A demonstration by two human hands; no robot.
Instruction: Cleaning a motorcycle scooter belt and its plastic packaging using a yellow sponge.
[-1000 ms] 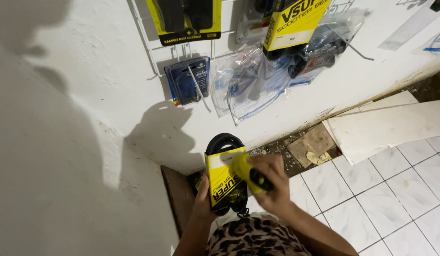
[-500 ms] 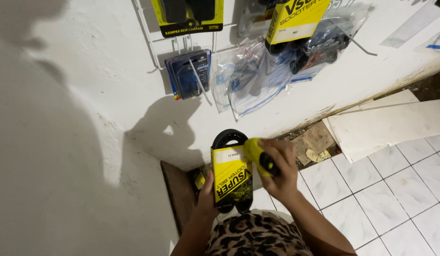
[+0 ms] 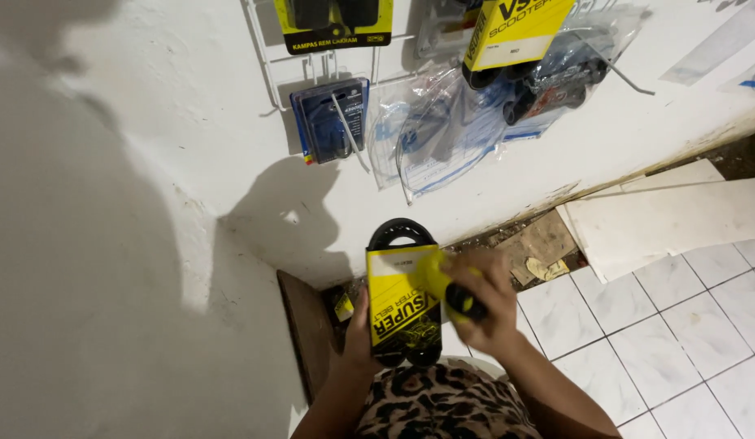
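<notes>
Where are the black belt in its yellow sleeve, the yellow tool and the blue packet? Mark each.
black belt (image 3: 400, 233), head view, top loop.
yellow tool (image 3: 432, 275), head view, yellow end.
blue packet (image 3: 328, 120), head view, front face.

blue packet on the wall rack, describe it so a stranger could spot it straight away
On the white wall, a white wire rack carries hanging packets. The blue packet hangs at its lower left, under a yellow-and-black card. It alone is dark blue; the bags to its right are clear plastic.

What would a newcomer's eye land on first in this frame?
Low in the middle, the left hand holds a black belt in a yellow sleeve upright, while the right hand presses a yellow tool with a black end against it. Above, packaged parts hang from a white wire rack on the white wall, throwing a strong shadow.
</notes>
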